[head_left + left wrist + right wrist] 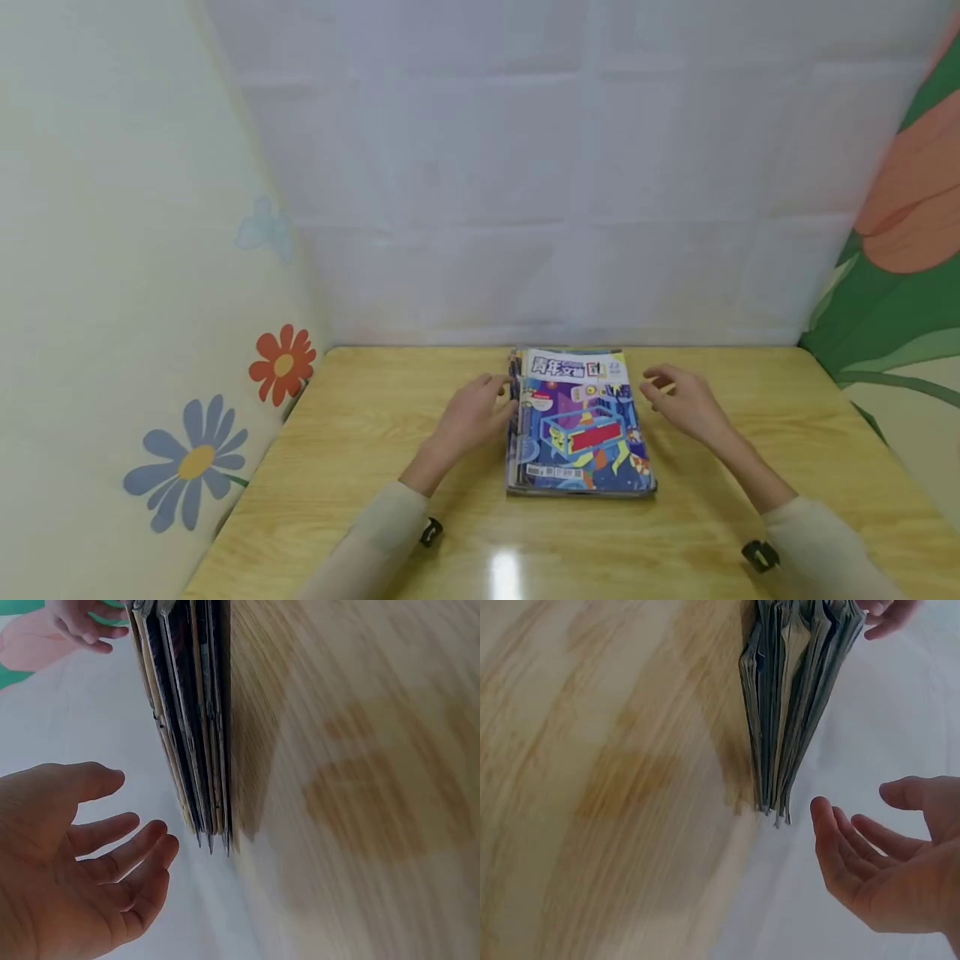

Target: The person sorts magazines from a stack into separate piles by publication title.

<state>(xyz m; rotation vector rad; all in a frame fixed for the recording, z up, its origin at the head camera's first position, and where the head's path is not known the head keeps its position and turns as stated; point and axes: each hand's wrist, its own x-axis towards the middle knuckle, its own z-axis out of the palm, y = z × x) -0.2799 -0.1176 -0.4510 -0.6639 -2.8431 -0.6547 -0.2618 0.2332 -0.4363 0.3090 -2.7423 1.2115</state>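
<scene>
The table [360, 417] bears stacked magazines [581, 425] between left hand [471, 414] and right hand [688, 406], each grip wide.

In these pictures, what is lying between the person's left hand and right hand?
A stack of magazines lies on the wooden table between the left hand and the right hand; the head view shows this.

My sleeves [375, 542] look like matt cloth, the magazines [585, 425] smooth paper, the table [382, 400] glossy wood, the far backdrop [525, 183] creased and matt.
</scene>
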